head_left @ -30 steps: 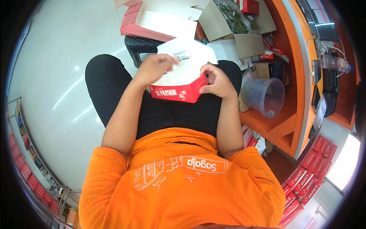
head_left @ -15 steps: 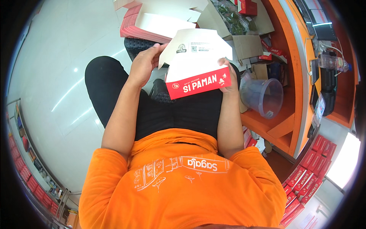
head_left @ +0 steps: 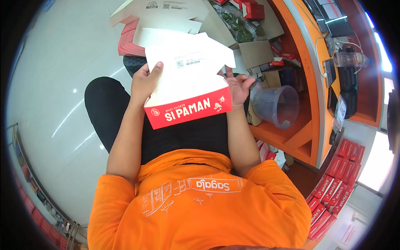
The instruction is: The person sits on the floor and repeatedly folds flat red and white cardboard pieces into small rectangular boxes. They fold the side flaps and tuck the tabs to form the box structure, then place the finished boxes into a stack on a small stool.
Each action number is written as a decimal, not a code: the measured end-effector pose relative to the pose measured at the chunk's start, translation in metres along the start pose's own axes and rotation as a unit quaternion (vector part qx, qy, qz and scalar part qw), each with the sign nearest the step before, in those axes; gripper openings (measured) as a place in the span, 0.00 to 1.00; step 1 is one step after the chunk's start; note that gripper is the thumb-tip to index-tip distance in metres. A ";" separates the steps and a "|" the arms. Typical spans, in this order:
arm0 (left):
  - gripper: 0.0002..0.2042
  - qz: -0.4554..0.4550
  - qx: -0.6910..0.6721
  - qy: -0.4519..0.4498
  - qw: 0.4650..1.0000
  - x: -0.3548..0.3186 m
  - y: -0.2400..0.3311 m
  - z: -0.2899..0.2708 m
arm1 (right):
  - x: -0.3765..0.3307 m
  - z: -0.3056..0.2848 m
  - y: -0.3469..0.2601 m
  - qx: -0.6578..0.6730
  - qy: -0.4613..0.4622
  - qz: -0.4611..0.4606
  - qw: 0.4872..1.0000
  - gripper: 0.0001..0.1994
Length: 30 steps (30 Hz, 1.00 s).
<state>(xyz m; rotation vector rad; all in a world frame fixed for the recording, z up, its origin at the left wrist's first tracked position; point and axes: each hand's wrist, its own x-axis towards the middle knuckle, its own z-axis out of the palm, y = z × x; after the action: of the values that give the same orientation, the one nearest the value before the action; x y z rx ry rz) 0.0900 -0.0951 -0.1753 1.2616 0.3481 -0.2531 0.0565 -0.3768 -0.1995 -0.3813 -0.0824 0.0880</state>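
A partly folded red-and-white cardboard food box (head_left: 187,109) is held above my lap, its red front wall facing me and its white lid panel raised at the far side. My left hand (head_left: 146,85) grips its left side, with the thumb over the white inner face and the other fingers hidden behind. At the right end, my right hand (head_left: 238,91) is open, fingers spread and palm next to the side wall. Beyond the box lies a stack of flat red-and-white box blanks (head_left: 130,39) on a dark stool (head_left: 134,66).
To the right stand a clear plastic bucket (head_left: 277,106) and an orange counter (head_left: 302,137). Behind them an open carton (head_left: 256,54) sits near a plastic bag of green leafy stuff (head_left: 237,25). Folded red boxes (head_left: 333,187) are stacked at the lower right.
The box has come nearer to me and to the left. My right hand has loosened from its right edge and spread its fingers, while my left thumb now lies over the white panel.
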 end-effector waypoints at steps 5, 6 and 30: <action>0.20 0.002 0.028 -0.026 0.999 -0.005 0.002 0.003 | 0.006 -0.027 -0.009 -0.101 0.135 0.061 0.984 0.29; 0.19 0.002 0.060 -0.023 0.998 -0.008 0.005 0.005 | 0.007 -0.012 0.000 -0.160 0.195 0.066 0.965 0.31; 0.36 -0.033 -0.072 -0.226 0.971 -0.005 -0.006 -0.004 | 0.007 0.015 0.014 -0.177 0.067 0.210 0.959 0.38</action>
<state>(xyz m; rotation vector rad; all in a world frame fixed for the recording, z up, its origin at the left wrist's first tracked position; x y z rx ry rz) 0.0831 -0.0930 -0.1800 1.0139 0.0133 -0.5507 0.0607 -0.3578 -0.1904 -0.7585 0.1211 0.4716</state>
